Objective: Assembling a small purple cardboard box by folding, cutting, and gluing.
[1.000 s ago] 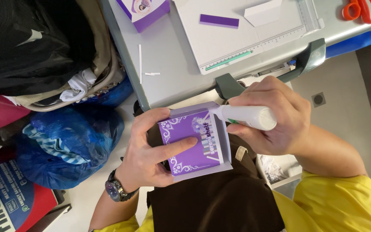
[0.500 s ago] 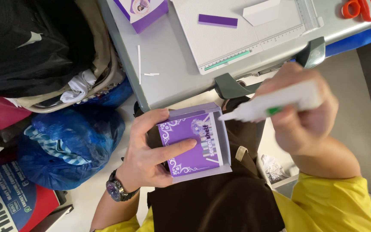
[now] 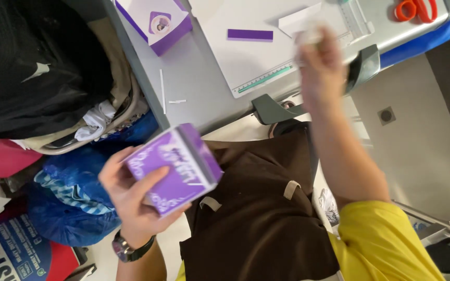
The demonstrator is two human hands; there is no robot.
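1. A purple box (image 3: 175, 166) with white ornamental print sits left of centre in the frame, tilted, held above a dark brown apron (image 3: 256, 218).
2. The left hand (image 3: 131, 200) grips the box from below and behind, with the thumb across its printed face and the fingers wrapped round the far side; a wristwatch (image 3: 126, 250) sits on that wrist.
3. The right hand (image 3: 321, 62) is raised in the upper middle of the frame over the grey table (image 3: 199, 83), blurred; it is closed round a pale, whitish object (image 3: 308, 35), whose kind cannot be told.
4. On the table, near the right hand, lie a white cutting board with a ruler edge (image 3: 251, 67), a purple strip (image 3: 250, 35) and a folded white paper piece (image 3: 298, 18).
5. A second purple and white box (image 3: 154, 23) stands at the upper left of the table; orange-handled scissors (image 3: 415, 9) lie at the upper right.
6. Blue bags (image 3: 74, 198) and dark clothing (image 3: 32, 62) fill the left side.
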